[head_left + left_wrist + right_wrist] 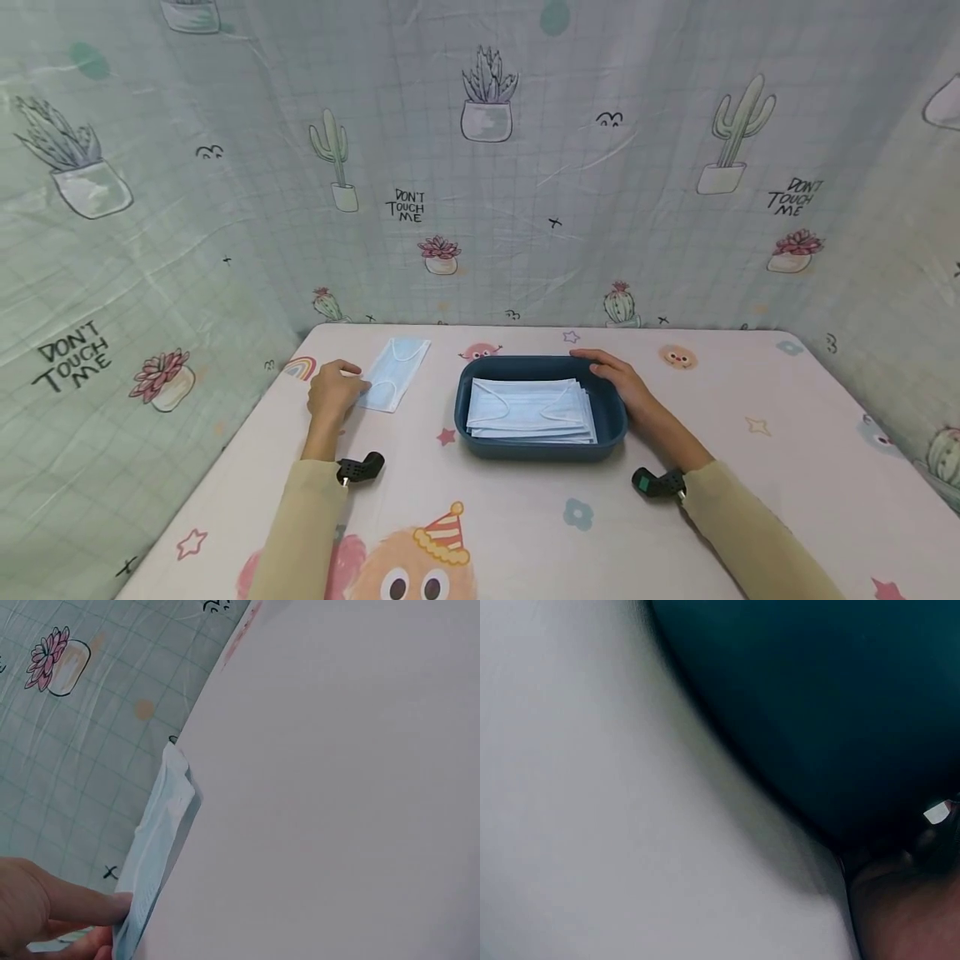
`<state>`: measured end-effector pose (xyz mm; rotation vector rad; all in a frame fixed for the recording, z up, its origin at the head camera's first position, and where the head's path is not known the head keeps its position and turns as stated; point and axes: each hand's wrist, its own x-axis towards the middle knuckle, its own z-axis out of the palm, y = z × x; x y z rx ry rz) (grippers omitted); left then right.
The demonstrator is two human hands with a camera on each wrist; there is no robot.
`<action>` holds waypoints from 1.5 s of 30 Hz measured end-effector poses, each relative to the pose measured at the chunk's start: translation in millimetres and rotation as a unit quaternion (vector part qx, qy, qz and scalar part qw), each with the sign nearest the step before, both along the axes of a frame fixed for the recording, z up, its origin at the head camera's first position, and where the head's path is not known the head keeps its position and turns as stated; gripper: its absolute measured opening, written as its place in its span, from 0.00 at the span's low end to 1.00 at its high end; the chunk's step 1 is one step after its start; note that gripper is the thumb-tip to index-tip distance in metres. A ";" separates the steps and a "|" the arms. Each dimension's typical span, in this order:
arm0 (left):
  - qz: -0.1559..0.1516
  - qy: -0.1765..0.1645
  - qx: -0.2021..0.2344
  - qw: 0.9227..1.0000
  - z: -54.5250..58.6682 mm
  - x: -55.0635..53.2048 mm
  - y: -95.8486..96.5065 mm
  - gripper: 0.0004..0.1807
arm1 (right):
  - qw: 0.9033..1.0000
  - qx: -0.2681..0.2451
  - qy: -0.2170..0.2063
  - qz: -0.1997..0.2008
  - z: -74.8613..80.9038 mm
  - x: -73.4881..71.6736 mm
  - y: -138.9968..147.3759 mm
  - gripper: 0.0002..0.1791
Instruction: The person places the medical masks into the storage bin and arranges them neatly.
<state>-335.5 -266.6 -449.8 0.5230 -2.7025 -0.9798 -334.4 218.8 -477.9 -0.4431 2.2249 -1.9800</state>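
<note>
A light-blue face mask (399,373) with white ear loops lies at the left of the table, slanting away from me. My left hand (335,392) pinches its near left edge; in the left wrist view, thumb and fingers hold the mask (159,825), which looks partly raised from the surface. A dark teal plastic bin (540,452) stands mid-table. Inside it is a stack of similar face masks (528,410), loops on top. My right hand (621,383) grips the bin's far right corner at the rim. In the right wrist view, the bin's wall hides most of that hand.
A pale printed cloth (510,517) with cartoon figures covers the table. Patterned curtains (525,183) with cactus drawings hang behind it and along both sides. A black wrist camera (362,468) sits on the left wrist, and another camera (657,483) on the right.
</note>
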 end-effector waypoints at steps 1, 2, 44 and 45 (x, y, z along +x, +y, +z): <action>0.000 -0.004 0.000 1.000 -0.1 -0.3 -0.2 0.19 | 1.000 0.001 0.000 -0.002 -0.7 0.6 0.2 0.25; 0.000 -0.007 0.000 1.000 0.0 -0.7 -0.3 0.18 | 1.000 0.003 0.001 -0.004 -1.5 1.5 0.4 0.25; -0.046 -0.096 0.171 0.980 19.8 -3.0 -16.4 0.19 | 1.000 0.013 0.003 -0.002 -1.1 -0.5 0.1 0.25; -0.048 -0.099 0.170 0.979 19.3 -4.2 -17.0 0.19 | 1.000 0.014 0.003 -0.002 -0.7 -0.7 0.0 0.25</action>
